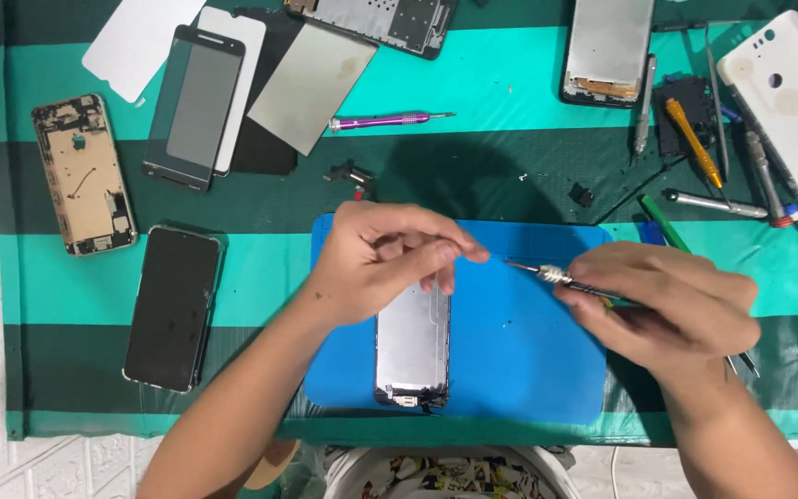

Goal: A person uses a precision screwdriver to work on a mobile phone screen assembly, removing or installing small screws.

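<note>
Near edge: white round rim [362,462] with a patterned inside, cut off at the bottom of the view.
Phone frame: opened phone chassis [412,346], silver plate up, lies lengthwise on the left part of the blue work mat [528,360]; connector end toward the person.
Left hand: left hand [376,259] over the top end of the chassis, fingertips pinched together; what they pinch is too small to tell.
Right hand: right hand [676,300] clenched around a precision screwdriver [556,275], tip aimed at the left fingertips, just short of them.
Left of mat: black phone [173,310] face up; gutted gold phone back [85,176] further out.
Mid table: purple screwdriver [390,120], dark screen panel [194,106].
Far right: yellow-handled tool [695,143], white phone back cover [787,97], silver phone frame [607,46].
Surface: teal-and-green striped cloth [491,83].
</note>
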